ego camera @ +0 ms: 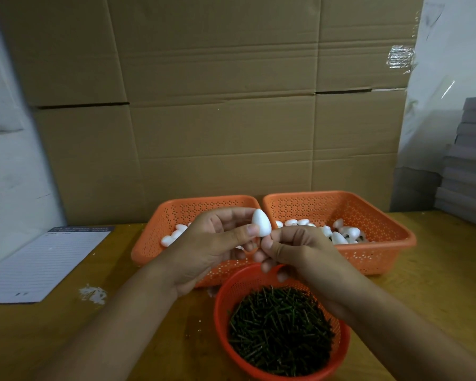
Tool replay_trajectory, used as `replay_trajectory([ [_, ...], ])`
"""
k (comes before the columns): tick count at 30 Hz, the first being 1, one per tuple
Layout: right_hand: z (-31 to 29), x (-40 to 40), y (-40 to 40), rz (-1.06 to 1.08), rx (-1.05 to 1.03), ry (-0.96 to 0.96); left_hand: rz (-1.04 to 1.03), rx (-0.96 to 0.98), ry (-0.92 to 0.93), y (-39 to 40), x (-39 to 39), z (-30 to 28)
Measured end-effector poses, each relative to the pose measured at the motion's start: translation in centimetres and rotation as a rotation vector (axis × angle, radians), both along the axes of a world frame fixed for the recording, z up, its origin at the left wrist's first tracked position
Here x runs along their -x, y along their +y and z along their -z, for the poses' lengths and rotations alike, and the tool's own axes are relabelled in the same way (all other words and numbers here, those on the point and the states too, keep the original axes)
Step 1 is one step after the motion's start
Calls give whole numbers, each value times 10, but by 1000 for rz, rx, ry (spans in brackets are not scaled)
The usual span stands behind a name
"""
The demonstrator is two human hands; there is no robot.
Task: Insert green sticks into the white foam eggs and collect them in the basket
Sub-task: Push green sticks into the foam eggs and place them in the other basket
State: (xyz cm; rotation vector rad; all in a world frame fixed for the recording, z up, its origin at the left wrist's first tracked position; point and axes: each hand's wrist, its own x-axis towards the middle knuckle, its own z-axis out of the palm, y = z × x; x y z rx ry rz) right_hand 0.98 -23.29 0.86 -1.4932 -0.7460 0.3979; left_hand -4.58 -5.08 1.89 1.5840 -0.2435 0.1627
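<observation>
Pinching a white foam egg [261, 223] between thumb and fingers, the left hand [217, 243] holds it point-up above the near edge of the two orange baskets. The right hand [291, 251] sits just beside and under it, fingers curled tight at the egg's lower end; whether that grip holds a stick I cannot tell, since the fingers hide it. Below both hands a round red basket [223, 320] on the tabletop [138, 325] is heaped with green sticks [280, 328]. Behind, the left basket [154, 235] and the right basket [379, 229] stand side by side, touching, each with loose white eggs inside. A lined notepad [44, 265] lies off to the left, with white crumbs [94, 294] near it, and cardboard boxes [217, 105] rise at the back.
</observation>
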Motion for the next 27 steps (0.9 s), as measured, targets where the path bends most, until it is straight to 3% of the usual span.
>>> replay_trajectory([
  [7, 2, -2, 1, -49, 0, 55, 27, -16, -1, 1, 1, 0],
  [17, 4, -1, 4, 161, -99, -90, -144, -42, -84, -6, 2, -3],
  [27, 6, -2, 4, 143, -83, -152, -149, -101, -180, -8, 2, -2],
])
